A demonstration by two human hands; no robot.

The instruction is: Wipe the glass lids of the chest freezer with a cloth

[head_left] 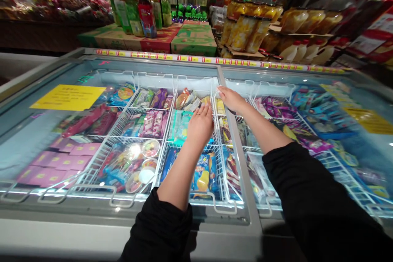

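Observation:
A chest freezer with sliding glass lids (123, 219) stretches across in front of me. My left hand (201, 127) is laid palm down over the left glass lid (73, 67), fingers extended and a ring on one of them. Whether its palm presses the glass is hidden. At the metal frame (229, 131) between the lids, my right hand (231, 99) has its fingers bent over the edge. Below the hands, white wire baskets (161, 151) hold wrapped ice creams, among them turquoise packs (181, 125) and blue packs with a yellow picture (202, 174).
Pink boxes (61, 161) and round tubs (150, 148) lie at the left inside the freezer. A yellow notice (68, 97) is on the glass. Behind the price strip (190, 59) stand drink bottles (132, 12), cartons (195, 39) and fruit jars (245, 32).

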